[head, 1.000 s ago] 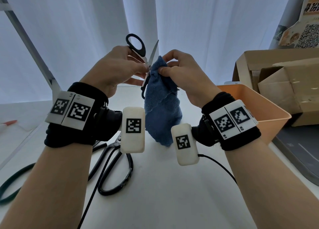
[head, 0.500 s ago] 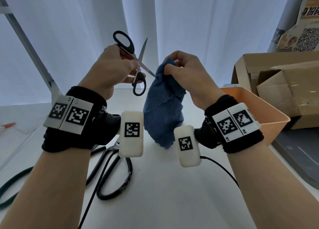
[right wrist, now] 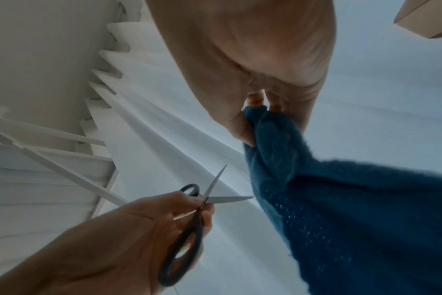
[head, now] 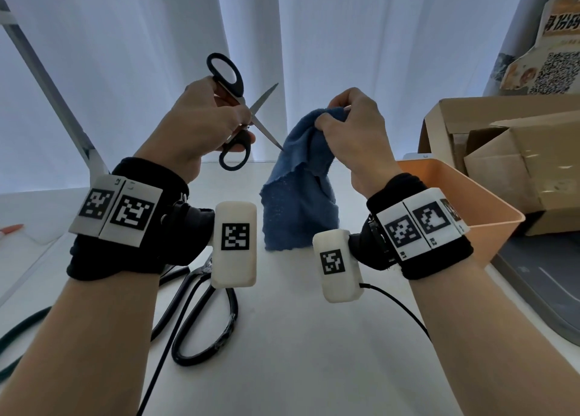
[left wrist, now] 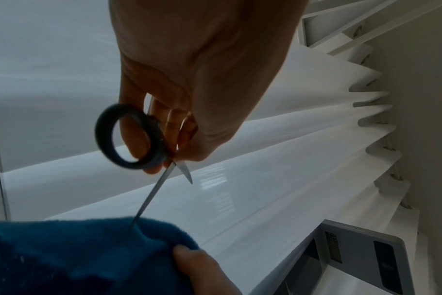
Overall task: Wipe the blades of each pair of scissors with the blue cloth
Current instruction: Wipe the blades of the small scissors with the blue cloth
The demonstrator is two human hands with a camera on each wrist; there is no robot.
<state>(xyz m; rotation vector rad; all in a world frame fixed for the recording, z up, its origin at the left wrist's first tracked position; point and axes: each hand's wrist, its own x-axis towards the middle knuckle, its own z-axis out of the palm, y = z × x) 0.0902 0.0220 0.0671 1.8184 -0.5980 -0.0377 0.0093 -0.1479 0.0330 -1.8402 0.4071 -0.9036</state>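
White pleated curtains are seen behind a pale bench (head: 314, 337), on which a second, larger pair of black-handled shears (head: 201, 315) is left lying flat beneath the left wrist; a peach-coloured plastic bin (head: 489, 202) and opened cardboard boxes (head: 508, 152) are stood at the right. Since a second ago the small black-handled scissors (head: 238, 114) have been drawn out of the blue cloth (head: 301, 196) and away to the left, and their blades, then nearly together inside a fold, have been spread wide into a cross; one tip is now brought just against the cloth's edge, the other pointed up and away. The scissors are held aloft in the left hand (head: 201, 126), whose fingers are curled round the handles near the pivot; the cloth is pinched at its top by the curled fingers and thumb of the right hand (head: 351, 130) and is left hanging, its lower edge seeming to reach the bench. It is judged that the pass over the closed blades has been finished and that the inner faces are being exposed for wiping one at a time; the shears appear not yet to have been taken up, so the task is reckoned somewhere short of halfway.
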